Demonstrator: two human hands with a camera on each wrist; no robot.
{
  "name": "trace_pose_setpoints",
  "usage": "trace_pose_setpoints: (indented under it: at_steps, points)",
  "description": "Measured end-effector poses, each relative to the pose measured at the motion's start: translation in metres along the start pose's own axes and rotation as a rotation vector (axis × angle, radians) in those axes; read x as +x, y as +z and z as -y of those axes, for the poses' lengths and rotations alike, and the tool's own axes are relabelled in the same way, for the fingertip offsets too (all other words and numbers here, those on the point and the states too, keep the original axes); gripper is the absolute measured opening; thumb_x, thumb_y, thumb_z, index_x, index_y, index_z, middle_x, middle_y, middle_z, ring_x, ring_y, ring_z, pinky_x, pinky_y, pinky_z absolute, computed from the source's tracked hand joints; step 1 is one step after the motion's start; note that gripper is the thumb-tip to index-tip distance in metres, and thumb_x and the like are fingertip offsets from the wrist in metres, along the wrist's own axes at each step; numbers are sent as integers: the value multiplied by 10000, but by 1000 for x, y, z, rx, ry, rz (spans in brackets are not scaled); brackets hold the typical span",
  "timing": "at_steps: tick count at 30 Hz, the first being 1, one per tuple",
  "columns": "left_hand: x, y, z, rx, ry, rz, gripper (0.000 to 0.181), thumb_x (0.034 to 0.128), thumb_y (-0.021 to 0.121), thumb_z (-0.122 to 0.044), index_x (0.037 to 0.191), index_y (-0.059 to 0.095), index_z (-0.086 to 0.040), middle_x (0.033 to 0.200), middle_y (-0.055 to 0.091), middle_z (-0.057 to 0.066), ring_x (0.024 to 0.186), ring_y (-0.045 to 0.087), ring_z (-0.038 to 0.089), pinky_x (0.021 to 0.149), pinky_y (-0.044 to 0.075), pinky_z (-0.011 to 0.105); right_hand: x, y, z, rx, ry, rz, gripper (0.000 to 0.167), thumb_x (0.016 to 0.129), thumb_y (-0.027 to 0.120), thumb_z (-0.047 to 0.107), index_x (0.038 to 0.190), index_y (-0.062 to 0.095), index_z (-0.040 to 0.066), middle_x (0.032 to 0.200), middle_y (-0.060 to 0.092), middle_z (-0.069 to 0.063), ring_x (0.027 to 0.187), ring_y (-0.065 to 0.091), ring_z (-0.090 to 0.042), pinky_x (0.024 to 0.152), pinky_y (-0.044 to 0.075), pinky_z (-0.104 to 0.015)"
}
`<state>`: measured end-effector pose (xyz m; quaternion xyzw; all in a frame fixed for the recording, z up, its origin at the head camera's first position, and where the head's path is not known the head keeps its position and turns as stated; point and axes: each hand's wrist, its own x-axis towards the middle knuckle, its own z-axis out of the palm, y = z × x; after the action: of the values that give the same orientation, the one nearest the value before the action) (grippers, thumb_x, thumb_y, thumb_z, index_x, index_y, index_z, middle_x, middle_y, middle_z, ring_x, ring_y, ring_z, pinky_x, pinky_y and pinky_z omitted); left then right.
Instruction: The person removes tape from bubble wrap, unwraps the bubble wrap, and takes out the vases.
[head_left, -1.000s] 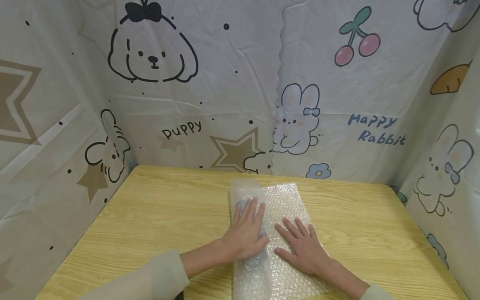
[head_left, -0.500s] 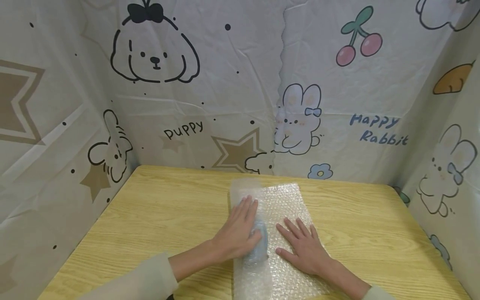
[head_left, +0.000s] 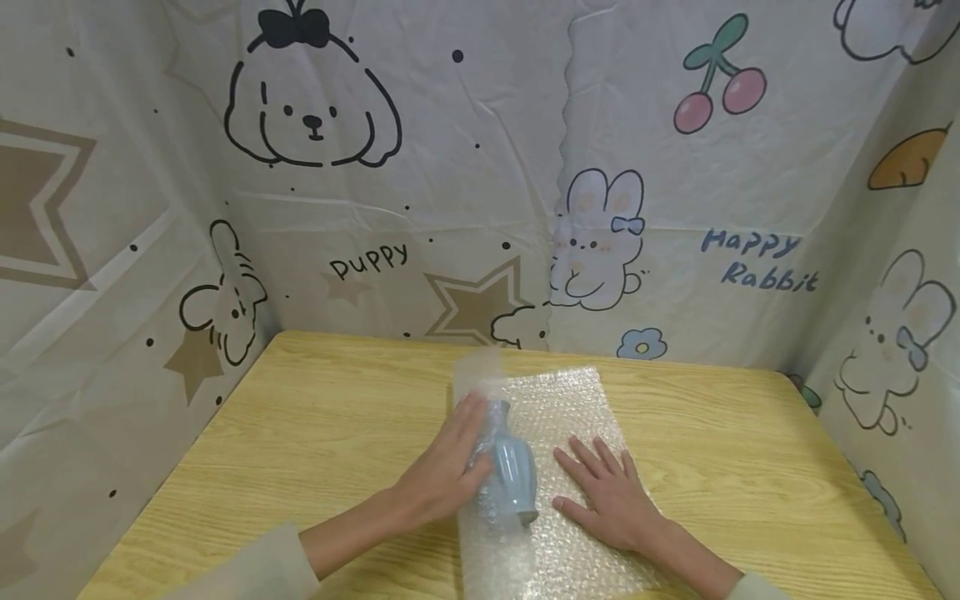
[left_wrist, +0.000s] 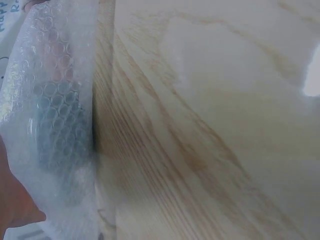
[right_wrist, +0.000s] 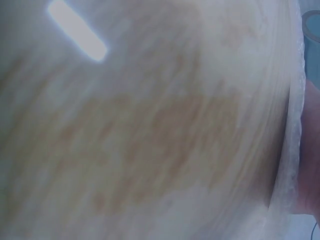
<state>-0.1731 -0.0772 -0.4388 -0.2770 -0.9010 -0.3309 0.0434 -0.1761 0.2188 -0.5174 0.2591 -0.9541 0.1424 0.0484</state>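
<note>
A light blue vase (head_left: 517, 479) lies on a sheet of bubble wrap (head_left: 566, 417), its neck toward the back. The wrap's left part is folded up over the vase's left side; the vase's right side shows uncovered. My left hand (head_left: 442, 471) touches this folded part with fingers extended, just left of the vase. My right hand (head_left: 611, 500) rests flat on the sheet, right of the vase, fingers spread. In the left wrist view, the blue shape of the vase (left_wrist: 60, 130) shows through the wrap. The right wrist view catches the wrap's edge (right_wrist: 295, 125) beside part of a hand (right_wrist: 311, 155).
The wood-grain table (head_left: 337, 400) extends on both sides of the wrap. Behind and beside it hangs a pale printed cloth (head_left: 480, 192) with cartoon animals, stars and cherries.
My left hand has moved left, off the top of the vase, and the wrap's folded part has shifted left with it. More of the vase shows. My right hand has stayed in place.
</note>
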Motion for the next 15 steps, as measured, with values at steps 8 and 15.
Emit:
trace_pose_setpoints:
  at_steps: [8,15]
  points:
    - [-13,-6,11,-206,-102,-43,738,967,468,-120,1584,77,-15,1653,11,127,1509,30,226,1210,83,436,0,1,-1,-7,0,0,686,979,505,584,1542,412,202,1601,312,-116,1445,217,-472,1072,148,-766]
    - [-23,-11,20,-305,-152,-88,732,951,446,-42,1584,79,-3,1653,43,122,1507,56,230,1213,90,430,0,1,0,-12,3,0,686,977,516,577,1540,416,199,1600,315,-117,1444,223,-471,1071,148,-768]
